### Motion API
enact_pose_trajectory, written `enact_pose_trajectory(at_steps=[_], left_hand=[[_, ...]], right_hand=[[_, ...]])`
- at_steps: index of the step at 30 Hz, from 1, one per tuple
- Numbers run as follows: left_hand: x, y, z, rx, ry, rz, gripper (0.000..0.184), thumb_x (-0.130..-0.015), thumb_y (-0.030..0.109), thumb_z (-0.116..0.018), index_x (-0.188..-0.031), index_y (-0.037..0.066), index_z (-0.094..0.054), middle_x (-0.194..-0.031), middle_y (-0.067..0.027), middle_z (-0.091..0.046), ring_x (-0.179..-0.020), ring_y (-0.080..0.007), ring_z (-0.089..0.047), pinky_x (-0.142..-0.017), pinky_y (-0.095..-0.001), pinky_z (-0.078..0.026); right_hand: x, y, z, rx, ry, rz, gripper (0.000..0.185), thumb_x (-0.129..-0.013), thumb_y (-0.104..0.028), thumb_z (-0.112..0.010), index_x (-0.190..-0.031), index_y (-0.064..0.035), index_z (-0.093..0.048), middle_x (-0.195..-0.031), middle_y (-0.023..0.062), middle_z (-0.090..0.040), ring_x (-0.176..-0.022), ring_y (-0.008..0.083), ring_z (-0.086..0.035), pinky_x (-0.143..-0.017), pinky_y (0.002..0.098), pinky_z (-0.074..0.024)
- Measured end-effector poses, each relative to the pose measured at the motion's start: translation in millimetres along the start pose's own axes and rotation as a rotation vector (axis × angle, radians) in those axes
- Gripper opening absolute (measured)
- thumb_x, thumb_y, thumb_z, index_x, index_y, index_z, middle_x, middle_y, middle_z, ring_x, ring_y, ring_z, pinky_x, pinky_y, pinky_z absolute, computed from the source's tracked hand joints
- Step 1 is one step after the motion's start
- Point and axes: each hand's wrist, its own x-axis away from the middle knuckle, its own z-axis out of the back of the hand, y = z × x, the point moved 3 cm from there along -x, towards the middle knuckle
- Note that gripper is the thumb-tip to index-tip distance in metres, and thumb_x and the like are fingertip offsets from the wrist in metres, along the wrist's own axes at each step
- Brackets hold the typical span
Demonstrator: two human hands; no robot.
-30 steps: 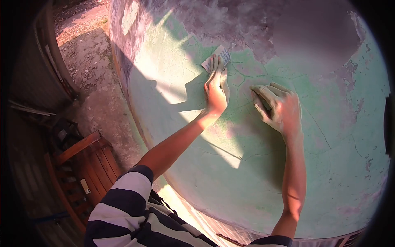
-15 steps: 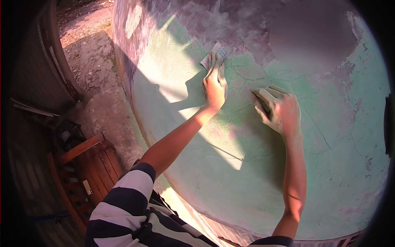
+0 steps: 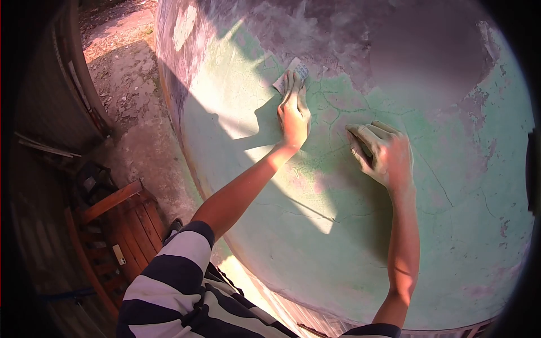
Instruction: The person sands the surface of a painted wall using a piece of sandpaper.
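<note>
My left hand (image 3: 293, 112) lies with its fingers together on a small piece of sandpaper (image 3: 297, 67), pressing it to the green painted wall (image 3: 270, 253). Blue print shows on the sandpaper's pale back. Lower and to the right, my right hand (image 3: 386, 152) is curled, thumb and fingertips drawn together against the same wall. Whatever those fingers may hold is hidden. Pale dust coats the fingers of both hands. Cracks and worn pinkish patches mark the paint around them.
Above the hands, the paint gives way to a bare purplish-grey area (image 3: 321, 34). A wooden bench (image 3: 132, 231) with a small pale object (image 3: 119, 254) on it stands at lower left. Rough concrete ground (image 3: 141, 141) runs along the wall's left edge.
My right hand has shifted slightly right and down on the wall. The sandpaper under my left hand has moved a very little to the left.
</note>
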Motion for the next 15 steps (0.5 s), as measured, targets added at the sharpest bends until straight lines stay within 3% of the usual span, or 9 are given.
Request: enact_pose_trajectory(at_steps=[4, 6, 11, 14, 15], left_hand=[[3.1, -5.2, -0.9, -0.042, -0.073, 0.127, 0.042, -0.098, -0.001, -0.048, -0.14, -0.008, -0.049, -0.148, -0.0294, -0.044, -0.14, -0.0431, -0.04, -0.113, -0.0446, -0.038], [27.5, 12.2, 6.6, 0.093, -0.032, -0.087, 0.044, -0.097, -0.002, -0.049, -0.14, -0.007, -0.049, -0.149, -0.0276, -0.044, -0.14, -0.0435, -0.04, -0.114, -0.0442, -0.038], [45.0, 8.7, 15.0, 0.081, -0.169, -0.156, 0.045, -0.098, 0.0, -0.051, -0.142, -0.006, -0.047, -0.15, -0.0305, -0.041, -0.142, -0.0424, -0.037, -0.113, -0.0448, -0.04], [11.0, -2.5, 15.0, 0.046, -0.114, -0.199, 0.046, -0.097, 0.0, -0.051, -0.142, -0.006, -0.047, -0.15, -0.0278, -0.042, -0.142, -0.0418, -0.037, -0.112, -0.0436, -0.04], [-4.4, -8.9, 13.4, 0.052, -0.087, -0.115, 0.046, -0.096, -0.002, -0.049, -0.142, -0.007, -0.047, -0.151, -0.0266, -0.042, -0.142, -0.0404, -0.038, -0.113, -0.043, -0.04]], right_hand=[[-1.9, -0.9, 1.8, 0.017, -0.009, -0.016, 0.023, -0.076, -0.01, -0.075, -0.098, -0.009, -0.07, -0.078, 0.0064, -0.066, -0.071, 0.0256, -0.063, -0.061, 0.0381, -0.0491], [-0.9, 0.7, 0.3, 0.013, -0.019, -0.009, 0.024, -0.075, -0.009, -0.075, -0.098, -0.0091, -0.07, -0.078, 0.0062, -0.066, -0.071, 0.0254, -0.062, -0.061, 0.038, -0.0489], [1.1, -0.7, 0.0, 0.0, -0.021, -0.025, 0.025, -0.074, -0.011, -0.076, -0.098, -0.0102, -0.069, -0.078, 0.0045, -0.066, -0.072, 0.0238, -0.062, -0.062, 0.0373, -0.0495], [-3.9, -0.9, -0.3, 0.014, -0.016, -0.019, 0.026, -0.073, -0.012, -0.078, -0.097, -0.0106, -0.068, -0.076, 0.0032, -0.064, -0.071, 0.0223, -0.062, -0.061, 0.0364, -0.049], [-3.9, -2.1, 1.1, 0.007, 0.012, -0.01, 0.026, -0.071, -0.01, -0.078, -0.096, -0.0102, -0.068, -0.073, 0.0034, -0.063, -0.069, 0.0219, -0.061, -0.058, 0.036, -0.048]])
